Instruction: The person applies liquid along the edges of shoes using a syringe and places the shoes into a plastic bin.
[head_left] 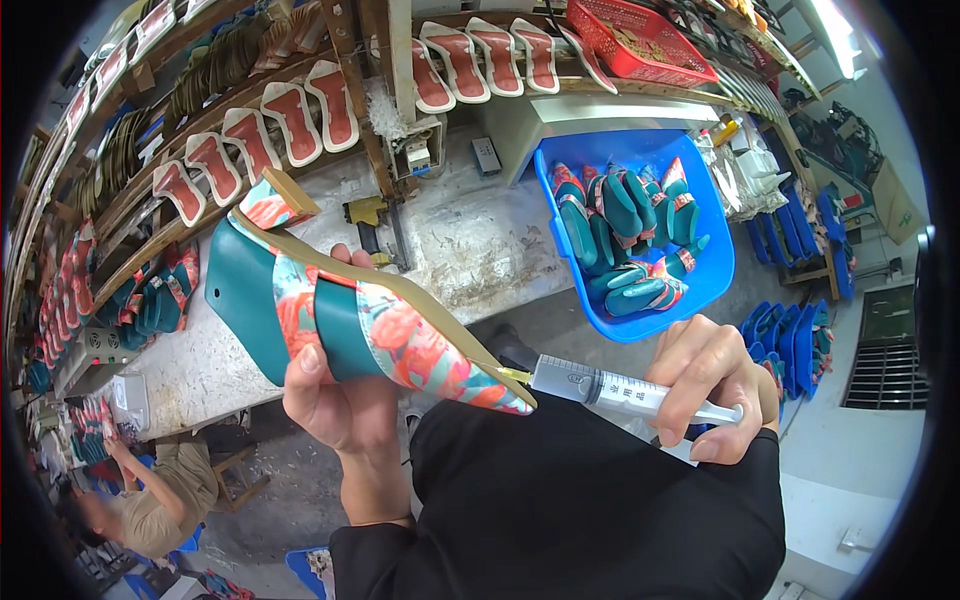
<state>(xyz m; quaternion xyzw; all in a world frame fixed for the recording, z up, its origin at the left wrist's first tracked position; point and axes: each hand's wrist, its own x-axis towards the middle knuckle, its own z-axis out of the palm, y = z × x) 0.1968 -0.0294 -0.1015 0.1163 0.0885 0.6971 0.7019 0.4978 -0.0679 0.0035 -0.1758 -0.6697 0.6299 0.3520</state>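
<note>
My left hand (345, 400) grips a sandal (415, 340) with floral coral-and-mint straps, mounted on a teal shoe last (245, 295). The sandal is tilted, its tan sole edge and floral-covered heel upward and its toe pointing right. My right hand (712, 385) is closed round a clear syringe (610, 388) with a white plunger. The yellowish tip of the syringe meets the sole edge at the sandal's toe; whether any liquid comes out is too small to tell. Some left fingers are hidden behind the last.
A blue tub (715, 275) of similar sandals on lasts stands beyond the worktable (490, 240). Racks with reddish, white-edged soles (290, 125) line the back and left. A red basket (640, 45) sits on the top shelf. Another person (165, 500) works at lower left.
</note>
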